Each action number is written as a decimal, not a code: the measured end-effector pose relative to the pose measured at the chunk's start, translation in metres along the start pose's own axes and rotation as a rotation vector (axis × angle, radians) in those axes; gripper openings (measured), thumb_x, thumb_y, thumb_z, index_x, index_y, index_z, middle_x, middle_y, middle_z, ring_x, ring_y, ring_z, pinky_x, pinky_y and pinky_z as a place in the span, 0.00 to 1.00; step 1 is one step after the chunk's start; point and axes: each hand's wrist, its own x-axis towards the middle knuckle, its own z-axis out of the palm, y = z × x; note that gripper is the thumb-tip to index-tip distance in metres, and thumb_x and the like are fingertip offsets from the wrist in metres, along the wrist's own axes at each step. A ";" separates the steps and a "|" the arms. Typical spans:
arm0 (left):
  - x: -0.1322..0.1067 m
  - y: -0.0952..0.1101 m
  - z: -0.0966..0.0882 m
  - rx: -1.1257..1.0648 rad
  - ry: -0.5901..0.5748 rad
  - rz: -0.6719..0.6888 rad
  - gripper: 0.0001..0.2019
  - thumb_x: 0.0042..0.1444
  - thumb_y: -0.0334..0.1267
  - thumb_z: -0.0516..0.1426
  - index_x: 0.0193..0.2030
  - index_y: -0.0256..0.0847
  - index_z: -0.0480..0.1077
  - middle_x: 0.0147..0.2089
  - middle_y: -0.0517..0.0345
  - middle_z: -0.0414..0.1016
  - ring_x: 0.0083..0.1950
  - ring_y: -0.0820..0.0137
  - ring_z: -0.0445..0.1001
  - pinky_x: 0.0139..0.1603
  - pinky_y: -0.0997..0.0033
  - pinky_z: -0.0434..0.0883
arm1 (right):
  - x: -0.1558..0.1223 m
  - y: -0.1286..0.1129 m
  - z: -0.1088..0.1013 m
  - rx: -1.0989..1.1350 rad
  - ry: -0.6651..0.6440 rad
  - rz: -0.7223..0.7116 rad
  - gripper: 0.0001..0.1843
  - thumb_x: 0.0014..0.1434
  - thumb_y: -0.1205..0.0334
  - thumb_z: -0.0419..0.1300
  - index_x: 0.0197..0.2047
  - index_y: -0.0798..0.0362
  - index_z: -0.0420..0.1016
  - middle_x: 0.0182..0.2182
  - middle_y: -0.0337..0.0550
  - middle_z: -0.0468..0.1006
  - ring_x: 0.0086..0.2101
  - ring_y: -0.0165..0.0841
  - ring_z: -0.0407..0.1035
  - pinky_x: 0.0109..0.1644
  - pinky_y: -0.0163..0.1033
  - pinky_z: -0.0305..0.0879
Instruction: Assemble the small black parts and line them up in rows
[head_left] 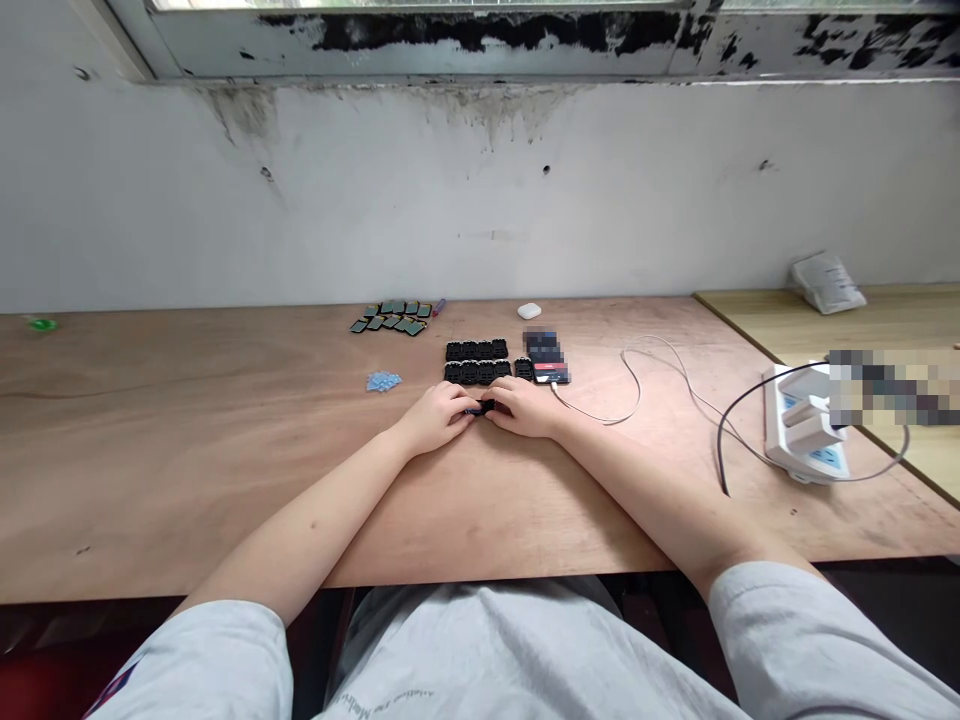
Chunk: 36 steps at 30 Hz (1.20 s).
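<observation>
Between my two hands lies a small black plastic part (481, 407), close to the table top and partly hidden by my fingers. My left hand (437, 416) grips its left end with bent fingers. From the other side, my right hand (523, 406) holds its right end with thumb and fingers closed. Just beyond my hands stand two rows of similar black plastic parts (476, 372), with one more black part (523, 369) at the right end of the near row. Further left are several small green-screened modules (390, 321) and a little pile of light blue pieces (383, 381).
A phone (547, 355) lies right of the black parts, its white cable (637, 390) looping to a white power strip (802, 425). Along the back are a white earbud case (529, 311) and a purple tool (439, 308). A white packet (828, 283) sits far right.
</observation>
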 end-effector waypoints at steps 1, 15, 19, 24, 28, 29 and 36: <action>0.000 -0.001 0.000 0.004 0.000 0.005 0.13 0.69 0.40 0.55 0.54 0.47 0.77 0.52 0.50 0.77 0.55 0.59 0.72 0.58 0.54 0.70 | 0.000 0.000 0.000 0.001 0.000 0.002 0.14 0.68 0.61 0.61 0.55 0.53 0.76 0.45 0.50 0.78 0.48 0.42 0.72 0.52 0.45 0.69; 0.001 -0.001 -0.001 0.003 -0.007 0.018 0.13 0.67 0.41 0.57 0.52 0.48 0.81 0.55 0.50 0.77 0.58 0.58 0.72 0.61 0.51 0.70 | 0.001 0.000 -0.001 0.011 0.011 -0.004 0.13 0.66 0.63 0.61 0.53 0.53 0.77 0.45 0.50 0.79 0.48 0.42 0.72 0.53 0.46 0.70; -0.001 -0.004 0.001 -0.001 0.003 0.034 0.14 0.67 0.39 0.56 0.55 0.50 0.79 0.55 0.50 0.77 0.58 0.58 0.73 0.60 0.51 0.71 | 0.001 -0.001 -0.002 0.013 0.019 0.002 0.13 0.66 0.63 0.62 0.53 0.54 0.77 0.45 0.51 0.79 0.47 0.42 0.73 0.52 0.47 0.71; -0.003 -0.004 0.001 0.020 0.057 0.085 0.15 0.68 0.35 0.55 0.56 0.50 0.78 0.56 0.49 0.77 0.57 0.60 0.73 0.59 0.53 0.71 | 0.000 -0.003 -0.003 0.027 0.033 -0.003 0.18 0.66 0.63 0.61 0.58 0.53 0.73 0.50 0.52 0.77 0.48 0.42 0.74 0.53 0.48 0.73; -0.003 -0.010 -0.007 0.173 0.192 0.008 0.14 0.69 0.37 0.54 0.54 0.51 0.79 0.58 0.49 0.76 0.60 0.58 0.71 0.61 0.50 0.66 | -0.004 -0.003 -0.004 0.060 0.191 0.020 0.28 0.67 0.62 0.59 0.69 0.51 0.62 0.65 0.57 0.63 0.57 0.43 0.70 0.57 0.49 0.74; -0.003 -0.014 -0.008 0.210 0.256 -0.060 0.14 0.69 0.38 0.54 0.54 0.50 0.79 0.59 0.49 0.76 0.61 0.57 0.70 0.61 0.49 0.64 | -0.004 -0.003 -0.004 0.056 0.220 0.016 0.29 0.67 0.62 0.59 0.69 0.51 0.61 0.66 0.57 0.62 0.59 0.44 0.69 0.59 0.50 0.73; 0.018 -0.058 -0.006 0.400 0.364 -0.677 0.18 0.69 0.43 0.49 0.53 0.47 0.80 0.54 0.41 0.76 0.59 0.47 0.67 0.58 0.40 0.59 | -0.004 0.002 -0.005 -0.050 0.150 -0.036 0.20 0.66 0.66 0.57 0.61 0.51 0.70 0.61 0.56 0.70 0.56 0.44 0.69 0.59 0.50 0.70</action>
